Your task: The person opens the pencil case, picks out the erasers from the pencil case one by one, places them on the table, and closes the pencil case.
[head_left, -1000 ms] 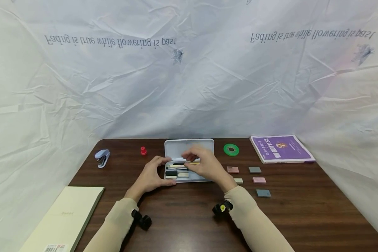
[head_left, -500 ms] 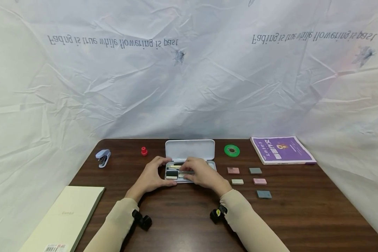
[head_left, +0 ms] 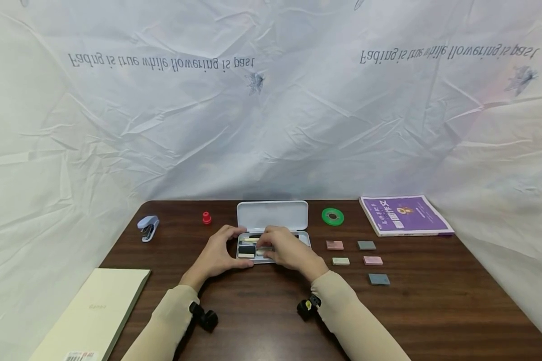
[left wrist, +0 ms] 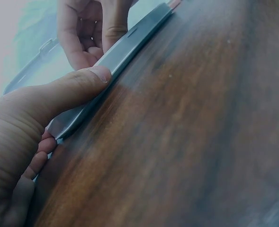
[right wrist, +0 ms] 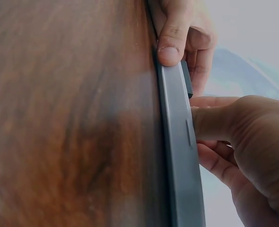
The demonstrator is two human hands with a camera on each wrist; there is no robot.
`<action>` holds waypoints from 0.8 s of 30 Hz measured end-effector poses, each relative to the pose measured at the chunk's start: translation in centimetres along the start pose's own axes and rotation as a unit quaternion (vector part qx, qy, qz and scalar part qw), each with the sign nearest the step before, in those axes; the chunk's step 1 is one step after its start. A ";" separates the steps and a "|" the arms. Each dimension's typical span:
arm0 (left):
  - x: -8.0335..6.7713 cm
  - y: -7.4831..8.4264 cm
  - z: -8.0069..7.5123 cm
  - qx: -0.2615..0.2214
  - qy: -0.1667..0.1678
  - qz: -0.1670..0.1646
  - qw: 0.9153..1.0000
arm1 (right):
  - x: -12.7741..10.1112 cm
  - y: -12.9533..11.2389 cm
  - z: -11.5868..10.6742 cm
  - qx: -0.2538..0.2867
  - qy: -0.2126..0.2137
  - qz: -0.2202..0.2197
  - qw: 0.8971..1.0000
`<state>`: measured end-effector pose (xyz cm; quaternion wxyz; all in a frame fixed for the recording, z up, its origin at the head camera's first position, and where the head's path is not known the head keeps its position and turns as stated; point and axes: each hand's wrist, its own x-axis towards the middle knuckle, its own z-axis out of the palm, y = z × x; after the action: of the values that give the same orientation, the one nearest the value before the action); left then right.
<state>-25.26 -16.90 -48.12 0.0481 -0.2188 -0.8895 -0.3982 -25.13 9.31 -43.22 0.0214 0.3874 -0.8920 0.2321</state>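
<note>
A white pencil case [head_left: 272, 208] lies with its lid tipped back at the middle of the table. My left hand [head_left: 216, 253] grips its left end, thumb on the near wall and fingers at the far corner. In the right wrist view, that thumb presses the case's grey rim [right wrist: 179, 142]. My right hand [head_left: 290, 250] reaches into the case, thumb and fingers curled around a pale eraser [head_left: 261, 252]; the fingertips are partly hidden behind the rim. Left of it sits a black-and-white eraser [head_left: 246, 250]. Pens [head_left: 250, 239] lie along the far side of the case.
Right of the case are several erasers, including a pink one [head_left: 373, 260] and a grey one [head_left: 379, 279]. Behind them lie a green tape roll [head_left: 332, 216] and a purple book [head_left: 404, 215]. Leftward are a red stamp-like piece [head_left: 207, 217], a stapler [head_left: 148, 228] and a cream notebook [head_left: 90, 311].
My right hand has moved left and nearer me, from above the pens down to the pale eraser inside the case. My left hand has stayed on the case.
</note>
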 end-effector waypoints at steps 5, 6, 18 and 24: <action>-0.2 -0.2 -0.1 -0.004 0.001 -0.004 1.000 | 0.0 -0.3 0.0 0.011 -0.006 0.005 1.000; -0.2 -0.2 -0.1 -0.004 0.001 -0.005 1.000 | 0.0 -0.3 0.0 0.013 -0.006 0.005 1.000; -0.2 0.1 0.0 -0.002 -0.004 -0.008 1.000 | -0.2 -0.1 -0.8 0.045 0.021 0.001 0.999; 0.0 0.2 0.0 -0.002 -0.001 -0.008 1.000 | -0.9 -0.2 -2.7 0.055 0.035 -0.004 0.998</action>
<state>-25.16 -16.81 -47.96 0.0434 -0.2122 -0.8907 -0.3998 -24.73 10.93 -40.90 0.0325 0.3830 -0.8750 0.2944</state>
